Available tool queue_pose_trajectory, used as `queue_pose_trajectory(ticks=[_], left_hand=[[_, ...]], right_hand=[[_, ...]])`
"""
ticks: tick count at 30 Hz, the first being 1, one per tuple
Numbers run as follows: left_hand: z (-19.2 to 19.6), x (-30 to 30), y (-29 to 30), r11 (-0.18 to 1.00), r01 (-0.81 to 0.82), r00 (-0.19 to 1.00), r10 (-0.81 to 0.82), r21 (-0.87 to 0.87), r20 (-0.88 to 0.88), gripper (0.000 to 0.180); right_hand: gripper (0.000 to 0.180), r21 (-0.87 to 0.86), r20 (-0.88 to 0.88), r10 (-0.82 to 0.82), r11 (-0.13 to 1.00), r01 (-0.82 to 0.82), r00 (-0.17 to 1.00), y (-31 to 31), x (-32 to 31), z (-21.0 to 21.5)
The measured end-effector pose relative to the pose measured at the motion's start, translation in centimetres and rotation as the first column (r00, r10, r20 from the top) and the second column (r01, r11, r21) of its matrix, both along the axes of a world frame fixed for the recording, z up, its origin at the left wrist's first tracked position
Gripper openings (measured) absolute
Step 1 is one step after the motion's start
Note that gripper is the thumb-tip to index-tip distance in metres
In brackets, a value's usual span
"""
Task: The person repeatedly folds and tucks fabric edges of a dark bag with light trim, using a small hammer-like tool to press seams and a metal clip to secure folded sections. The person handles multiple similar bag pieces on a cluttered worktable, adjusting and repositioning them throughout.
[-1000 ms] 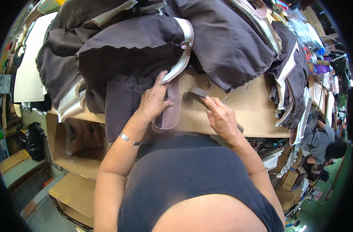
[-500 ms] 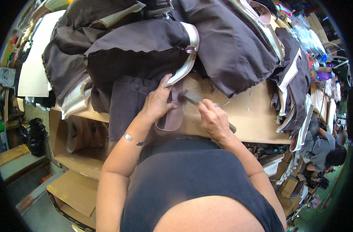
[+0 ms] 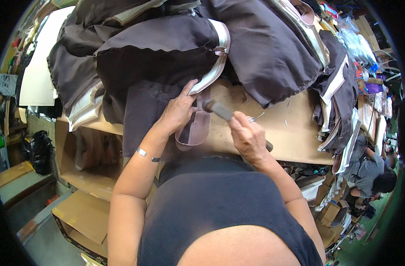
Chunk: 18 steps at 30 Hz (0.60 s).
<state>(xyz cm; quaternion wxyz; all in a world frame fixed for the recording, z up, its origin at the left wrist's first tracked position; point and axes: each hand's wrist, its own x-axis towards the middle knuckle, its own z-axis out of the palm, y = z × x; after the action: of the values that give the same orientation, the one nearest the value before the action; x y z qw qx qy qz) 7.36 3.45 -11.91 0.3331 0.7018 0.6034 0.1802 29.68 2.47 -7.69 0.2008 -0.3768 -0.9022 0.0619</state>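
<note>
A hammer (image 3: 224, 114) is gripped in the right hand (image 3: 248, 138), the fingers wrapped round the handle, whose dark end shows beyond the hand toward the table edge. The hammer's head is held at the upper part of a mauve strap (image 3: 195, 128), touching it or just above it; which cannot be told. The left hand (image 3: 178, 113) is laid flat with fingers spread, pressed on dark fabric (image 3: 142, 113) just left of the strap, the fingertips reaching up to a pale band (image 3: 211, 73) of folded trim. A thin bracelet (image 3: 145, 153) is worn on the left wrist and a ring is seen on a right finger. The strap is looped, lying on the tan table (image 3: 295, 128) directly before the body, its lower curve close to the near edge. Behind the hands a large heap of dark brown garments (image 3: 264, 48) with cream edging is piled over the table and hangs off its right end. Open shelves (image 3: 78, 150) of cardboard-coloured board are seen under the table on the left, with a flat carton (image 3: 78, 217) on the floor. At the lower right another person (image 3: 371, 173) in grey is bent over.
</note>
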Motion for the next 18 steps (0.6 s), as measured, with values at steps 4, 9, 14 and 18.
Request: queue_pose_trajectory(ticks=[4, 9, 14, 18], left_hand=[[-0.1, -0.3, -0.1, 1.000, -0.022, 0.997, 0.021, 0.006, 0.068, 0.040], [-0.3, 0.0, 0.0, 0.995, -0.049, 0.996, 0.042, 0.089, 0.080, 0.048], [-0.3, 0.2, -0.4, 0.994, -0.074, 0.995, 0.068, 0.083, 0.071, 0.038], [0.8, 1.1, -0.6, 0.994, -0.089, 0.996, 0.089, 0.062, 0.001, 0.051]], right_hand=[[0.043, -0.056, 0.121, 0.029, 0.998, -0.022, 0.992, 0.6, -1.2, 0.2], [0.043, -0.064, 0.129, 0.057, 0.997, -0.049, 0.990, 0.5, -1.9, -0.9], [0.039, -0.039, 0.011, 0.038, 0.999, -0.038, 0.999, 0.9, -0.2, 0.4], [0.041, -0.099, 0.056, 0.075, 0.993, -0.069, 0.996, -0.3, 1.1, -1.1]])
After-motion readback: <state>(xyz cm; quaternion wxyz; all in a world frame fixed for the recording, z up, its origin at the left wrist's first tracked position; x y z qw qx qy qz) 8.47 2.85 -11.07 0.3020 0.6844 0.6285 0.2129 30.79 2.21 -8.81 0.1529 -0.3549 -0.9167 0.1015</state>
